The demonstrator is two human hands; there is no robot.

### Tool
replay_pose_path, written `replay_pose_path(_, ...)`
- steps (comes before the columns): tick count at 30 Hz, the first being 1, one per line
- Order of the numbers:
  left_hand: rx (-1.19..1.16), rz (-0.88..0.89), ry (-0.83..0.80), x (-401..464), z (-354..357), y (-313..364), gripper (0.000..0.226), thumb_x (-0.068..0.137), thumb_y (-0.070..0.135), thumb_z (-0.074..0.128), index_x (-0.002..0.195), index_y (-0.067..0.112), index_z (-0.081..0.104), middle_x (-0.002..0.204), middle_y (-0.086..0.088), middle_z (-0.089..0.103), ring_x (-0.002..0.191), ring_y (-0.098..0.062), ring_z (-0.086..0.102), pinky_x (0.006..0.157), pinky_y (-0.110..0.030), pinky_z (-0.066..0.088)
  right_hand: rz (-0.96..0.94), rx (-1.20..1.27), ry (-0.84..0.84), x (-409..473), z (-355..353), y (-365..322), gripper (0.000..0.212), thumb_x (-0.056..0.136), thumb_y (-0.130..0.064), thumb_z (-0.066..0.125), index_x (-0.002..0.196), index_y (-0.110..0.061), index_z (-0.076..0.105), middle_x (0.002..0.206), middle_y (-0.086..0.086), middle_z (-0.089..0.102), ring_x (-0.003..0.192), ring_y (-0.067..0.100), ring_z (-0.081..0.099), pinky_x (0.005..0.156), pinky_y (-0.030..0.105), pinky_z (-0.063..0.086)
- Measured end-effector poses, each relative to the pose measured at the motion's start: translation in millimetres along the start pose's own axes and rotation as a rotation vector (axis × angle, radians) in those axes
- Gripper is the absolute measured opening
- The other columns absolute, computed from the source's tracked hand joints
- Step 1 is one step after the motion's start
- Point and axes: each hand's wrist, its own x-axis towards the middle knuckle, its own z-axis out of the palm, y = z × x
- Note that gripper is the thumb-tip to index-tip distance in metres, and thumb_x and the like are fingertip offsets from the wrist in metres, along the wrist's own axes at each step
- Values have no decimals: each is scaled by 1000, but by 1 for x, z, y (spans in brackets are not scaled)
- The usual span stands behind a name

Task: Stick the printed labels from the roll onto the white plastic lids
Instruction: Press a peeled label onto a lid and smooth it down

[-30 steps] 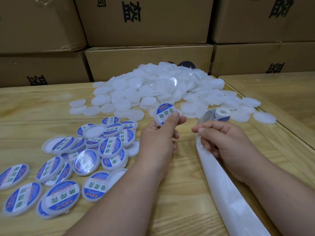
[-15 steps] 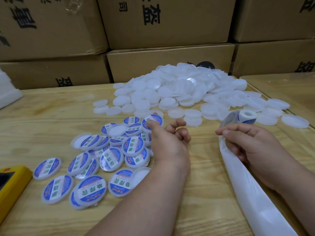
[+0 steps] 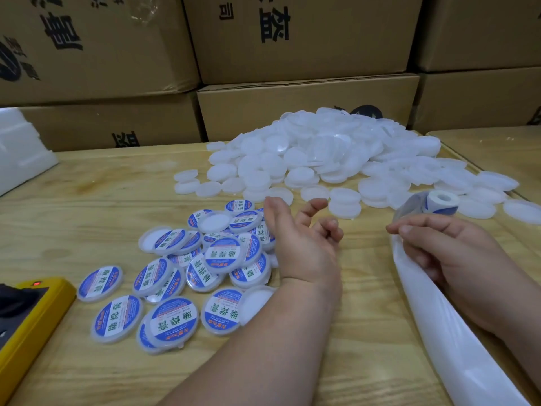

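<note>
A big heap of plain white plastic lids (image 3: 322,159) lies at the back of the wooden table (image 3: 87,200). Left of centre is a cluster of lids with blue-and-white labels (image 3: 222,253). My left hand (image 3: 301,238) hovers beside that cluster, palm turned up, fingers loosely curled, holding nothing. My right hand (image 3: 448,253) pinches the white backing strip (image 3: 456,332), which trails toward the near edge. The label roll (image 3: 442,202) sits just beyond my right fingers.
Stacked cardboard boxes (image 3: 292,54) wall off the back of the table. A yellow device (image 3: 32,317) with a red light lies at the near left edge. A white foam block (image 3: 20,153) sits at the far left. A second table (image 3: 491,148) adjoins on the right.
My left hand carried a labelled lid from in front of me to the labelled cluster, let it go, and now is empty. The view has shifted left. My right hand kept its hold on the strip.
</note>
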Motion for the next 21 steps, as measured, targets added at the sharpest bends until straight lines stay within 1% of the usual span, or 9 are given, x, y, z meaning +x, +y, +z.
replay_pose_path(3,344,153,-68,-9,4,-5,27,103,32,48,129,38,50,70,9,65,53,-10,51,54,-23,40,-9,-4,-6,-1,1,-2,11,88,-25,69,88,-19,80,52,-2,42,42,8,34,38,16,31)
replay_pose_path(5,801,337,-189,-15,0,-11,30,99,23,50,122,42,51,77,18,64,67,-2,57,64,-19,46,-39,-6,56,-3,1,-1,28,73,-40,72,87,-16,78,51,-3,39,42,8,32,37,17,29)
replay_pose_path(7,1409,562,-309,-15,-8,-13,38,93,22,49,126,41,53,104,21,63,101,-4,54,89,-26,45,-76,-24,193,-4,-1,-2,40,68,-45,69,81,-7,70,49,-3,36,41,12,29,40,18,27)
replay_pose_path(9,1825,619,-342,-12,-15,-14,46,92,23,49,137,35,51,136,12,53,132,-14,38,112,-32,30,-85,-78,289,-5,-3,-4,45,72,-46,67,75,-2,56,51,1,32,46,20,26,47,27,27)
replay_pose_path(11,1916,511,-336,-10,-17,-14,55,94,27,46,148,31,41,155,8,38,149,-19,18,123,-34,14,-67,-101,324,-5,-4,-5,47,75,-46,65,71,-4,46,56,3,29,52,21,24,51,37,26)
replay_pose_path(14,1914,448,-331,-8,-17,-21,70,92,41,43,158,34,20,168,5,16,156,-19,-2,125,-38,2,-58,-137,330,-7,-1,-7,44,75,-46,64,63,-12,38,56,2,29,49,19,25,46,27,26)
replay_pose_path(16,1933,441,-291,-2,-16,-27,82,87,55,43,159,38,8,170,2,0,156,-21,-12,125,-41,-3,-75,-192,328,-7,1,-5,47,79,-43,64,63,-8,37,56,5,31,47,18,27,40,24,27)
replay_pose_path(18,1963,438,-237,6,-13,-30,91,83,66,44,158,42,0,169,-1,-13,154,-26,-20,124,-46,-7,-91,-205,326,-7,2,-4,51,88,-38,66,64,-3,37,57,6,32,50,19,28,48,25,28)
replay_pose_path(21,2028,419,-151,25,-6,-31,103,76,80,45,156,44,-7,168,-5,-20,152,-36,-23,122,-57,-9,-91,-178,336,-6,1,-4,51,93,-32,66,62,-4,36,58,6,32,50,17,29,53,28,28)
